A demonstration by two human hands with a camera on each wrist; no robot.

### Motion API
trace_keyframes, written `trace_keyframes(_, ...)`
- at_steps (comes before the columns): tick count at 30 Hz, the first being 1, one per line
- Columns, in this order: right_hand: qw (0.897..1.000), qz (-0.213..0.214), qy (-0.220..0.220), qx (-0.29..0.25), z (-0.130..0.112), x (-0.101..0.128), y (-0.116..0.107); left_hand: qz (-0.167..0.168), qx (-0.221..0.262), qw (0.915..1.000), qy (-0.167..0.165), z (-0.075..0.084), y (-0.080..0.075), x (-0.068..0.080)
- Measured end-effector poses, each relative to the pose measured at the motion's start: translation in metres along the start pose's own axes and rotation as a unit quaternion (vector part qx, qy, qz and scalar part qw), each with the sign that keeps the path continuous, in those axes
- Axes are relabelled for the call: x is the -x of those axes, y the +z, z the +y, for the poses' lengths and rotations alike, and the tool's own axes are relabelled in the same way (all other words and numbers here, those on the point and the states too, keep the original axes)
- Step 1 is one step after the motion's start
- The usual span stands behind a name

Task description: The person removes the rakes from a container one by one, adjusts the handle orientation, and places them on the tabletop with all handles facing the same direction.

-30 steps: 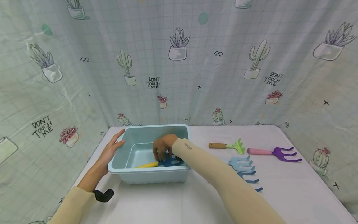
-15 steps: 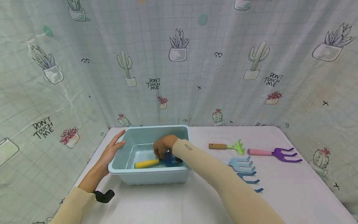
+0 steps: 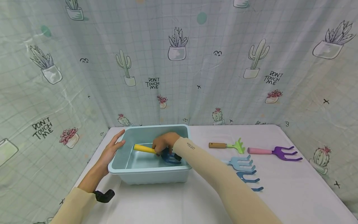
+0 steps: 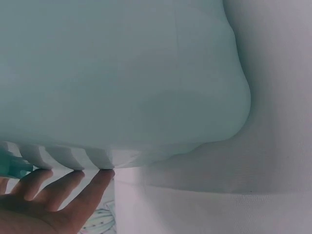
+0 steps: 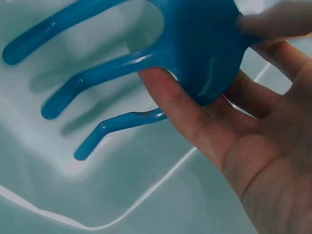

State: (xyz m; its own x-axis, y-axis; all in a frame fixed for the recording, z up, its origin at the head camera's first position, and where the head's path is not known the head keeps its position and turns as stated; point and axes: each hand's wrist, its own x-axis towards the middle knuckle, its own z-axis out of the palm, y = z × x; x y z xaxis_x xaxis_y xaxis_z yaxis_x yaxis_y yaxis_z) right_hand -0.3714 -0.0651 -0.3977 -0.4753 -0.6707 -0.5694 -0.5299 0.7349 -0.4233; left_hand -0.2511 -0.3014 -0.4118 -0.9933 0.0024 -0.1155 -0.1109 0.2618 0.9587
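Observation:
A hand rake with a yellow handle (image 3: 144, 149) and blue tines is tilted inside the pale blue plastic bin (image 3: 153, 170). My right hand (image 3: 165, 142) reaches into the bin and pinches this rake at the base of its blue head (image 5: 200, 48), thumb on one face and fingers beneath. Its three visible tines point toward the bin's floor in the right wrist view. At the bin's left side, my left hand (image 3: 110, 151) rests with extended fingers against the outer wall, the thumb at the rim. Those fingertips (image 4: 105, 176) touch under the rim.
Right of the bin, a green hand rake with a wooden handle (image 3: 218, 145) and a purple one with a pink handle (image 3: 260, 151) lie on the white table (image 3: 201, 133). A light blue rake (image 3: 241, 164) and darker blue tines (image 3: 249, 179) are partly hidden by the right sleeve.
My right hand has taken hold of the yellow-handled rake; its handle end has risen and swung toward the back of the bin. The left hand has stayed at the bin's side.

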Motion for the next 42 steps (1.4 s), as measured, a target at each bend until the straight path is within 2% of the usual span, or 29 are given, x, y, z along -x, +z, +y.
trace_keyframes(5, 1.000, 0.003, 0.007, -0.020, 0.001, -0.001, -0.001, 0.001, 0.001, 1.0000, 0.001, 0.000, 0.001, 0.000)
trace_keyframes(12, 1.000, 0.016, -0.019, -0.001, 0.001, 0.009, -0.007, -0.004, 0.006, 1.0000, -0.001, 0.000, 0.002, -0.001)
trace_keyframes(22, 0.997, 0.048, -0.053, 0.038, -0.007, 0.029, -0.031, -0.001, 0.007, 0.9999, -0.008, -0.001, 0.001, -0.001)
trace_keyframes(32, 0.989, 0.066, -0.085, 0.097, -0.027, 0.057, -0.048, 0.002, -0.001, 0.9999, -0.014, -0.002, 0.002, 0.001)
trace_keyframes(35, 0.989, 0.070, -0.082, 0.103, -0.030, 0.067, -0.053, 0.002, -0.002, 0.9999, -0.016, -0.002, 0.002, 0.002)
trace_keyframes(42, 0.984, 0.086, -0.092, 0.124, -0.032, 0.100, -0.067, 0.007, -0.006, 0.9998, -0.019, 0.000, 0.002, 0.002)
